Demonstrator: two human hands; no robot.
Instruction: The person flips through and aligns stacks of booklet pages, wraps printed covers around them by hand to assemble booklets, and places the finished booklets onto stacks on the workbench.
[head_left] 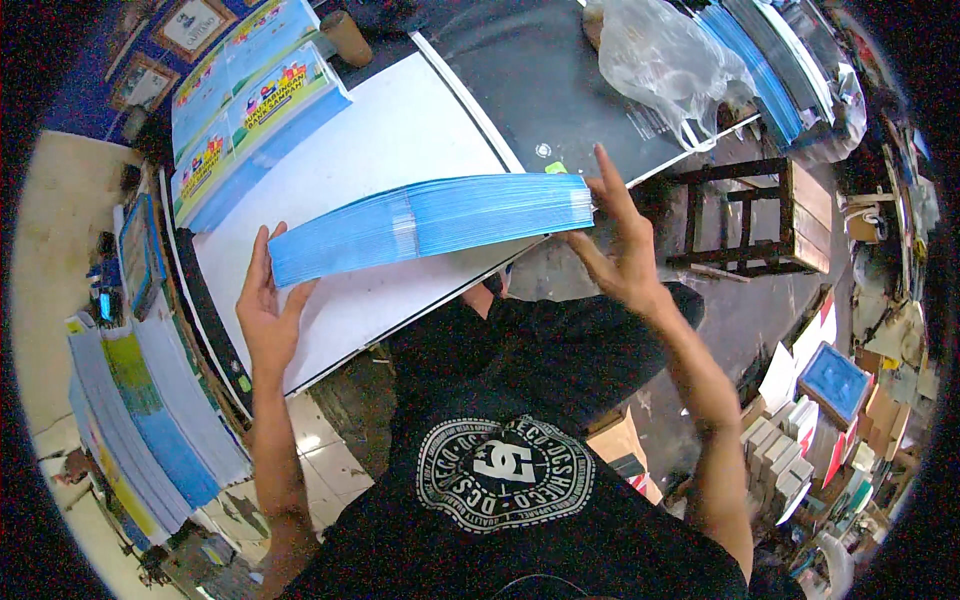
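Observation:
A thick stack of blue-edged printed sheets (430, 222) spans the gap between my two hands over the table, its long edge facing me and slightly arched. My left hand (268, 310) grips the stack's left end, with the thumb in front and the fingers behind. At the right end, my right hand (625, 245) holds the corner, thumb low and index finger pointing up past the edge. Beneath the stack lies a white board (390, 135) on the dark tabletop.
Stacks of colourful printed covers (265, 120) stand at the table's far left, near a brown cup (346, 40). A clear plastic bag (665, 60) lies far right beside more sheets. A wooden stool (760, 215) stands right; paper piles (160, 410) are at lower left.

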